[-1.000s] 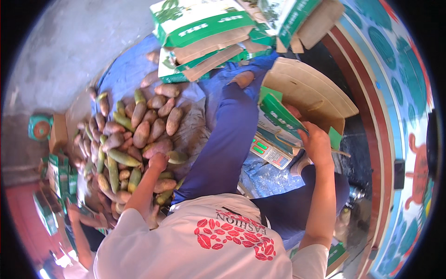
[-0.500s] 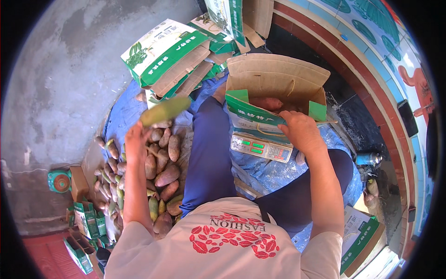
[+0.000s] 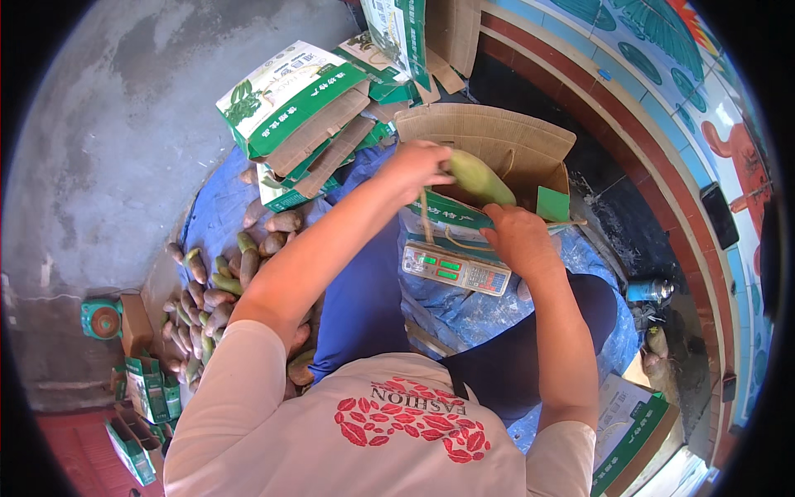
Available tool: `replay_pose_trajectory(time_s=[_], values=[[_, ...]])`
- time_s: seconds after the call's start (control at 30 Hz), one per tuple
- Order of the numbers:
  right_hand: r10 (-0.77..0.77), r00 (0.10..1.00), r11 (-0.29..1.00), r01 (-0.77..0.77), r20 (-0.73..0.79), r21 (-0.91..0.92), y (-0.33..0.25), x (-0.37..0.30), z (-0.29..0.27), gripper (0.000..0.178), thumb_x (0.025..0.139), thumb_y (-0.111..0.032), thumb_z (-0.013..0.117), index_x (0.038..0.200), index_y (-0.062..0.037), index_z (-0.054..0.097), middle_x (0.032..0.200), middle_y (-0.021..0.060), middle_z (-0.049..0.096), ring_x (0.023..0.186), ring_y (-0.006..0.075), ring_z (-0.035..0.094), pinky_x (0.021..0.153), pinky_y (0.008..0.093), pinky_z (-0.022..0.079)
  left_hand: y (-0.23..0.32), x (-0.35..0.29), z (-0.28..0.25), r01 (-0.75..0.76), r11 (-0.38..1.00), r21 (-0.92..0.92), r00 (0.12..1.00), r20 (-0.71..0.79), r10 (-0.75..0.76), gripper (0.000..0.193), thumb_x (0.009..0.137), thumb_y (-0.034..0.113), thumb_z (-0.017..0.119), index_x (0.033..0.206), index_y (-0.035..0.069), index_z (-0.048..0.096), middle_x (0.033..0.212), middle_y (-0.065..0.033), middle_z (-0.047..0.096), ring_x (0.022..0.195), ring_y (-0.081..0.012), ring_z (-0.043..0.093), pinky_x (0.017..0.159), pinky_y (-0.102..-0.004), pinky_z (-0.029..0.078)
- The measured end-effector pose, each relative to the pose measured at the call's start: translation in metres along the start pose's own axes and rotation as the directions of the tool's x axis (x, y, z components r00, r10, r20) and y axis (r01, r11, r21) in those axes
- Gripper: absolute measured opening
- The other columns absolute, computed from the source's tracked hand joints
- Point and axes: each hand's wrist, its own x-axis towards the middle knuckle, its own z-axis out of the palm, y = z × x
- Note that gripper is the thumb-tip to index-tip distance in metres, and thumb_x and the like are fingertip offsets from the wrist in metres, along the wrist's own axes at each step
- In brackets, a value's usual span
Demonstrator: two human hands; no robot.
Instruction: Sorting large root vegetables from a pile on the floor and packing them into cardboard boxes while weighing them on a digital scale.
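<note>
Green radish at the carton

Rough, tapered roots heap toward the left edge of the blue tarp. The left hand, earlier above them, now clamps the smooth radish at the carton's mouth, long axis slanting rightward to the near edge. The right hand touches that edge; its closure I cannot tell.

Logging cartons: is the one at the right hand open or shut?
Open: its brown flap is raised; the left hand holds a green radish over the carton.
</note>
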Motion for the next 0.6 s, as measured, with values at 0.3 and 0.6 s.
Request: replay_pose_trajectory(time_s=[0.3,0.6], values=[[-0.018,1.0,1.0,0.018,0.004,0.005,-0.001,0.005,0.001,0.023,0.077,-0.022,0.066,0.092,-0.0067,0.057,0.082,0.0124,0.062,0.08,0.0283,0.063,0.068,0.0387,0.05,-0.006,0.025,0.017,-0.107,0.841,0.53,0.985,0.169,0.019,0.024,0.089,0.016,0.052,0.099,-0.005,0.059,0.095,-0.0113,0.061,0.089,-0.0233,0.06,0.08,-0.0337,0.051],[0.005,1.0,0.999,-0.006,-0.03,-0.032,0.0,0.012,0.003,0.023,0.077,-0.021,0.066,0.092,-0.0062,0.058,0.082,0.0126,0.062,0.08,0.0299,0.062,0.07,0.0401,0.05,-0.022,-0.067,-0.102,-0.438,0.779,0.448,0.826,-0.142,0.546,0.02,0.089,0.014,0.054,0.094,-0.002,0.064,0.087,-0.0066,0.065,0.083,-0.0119,0.059,0.076,-0.0249,0.046]])
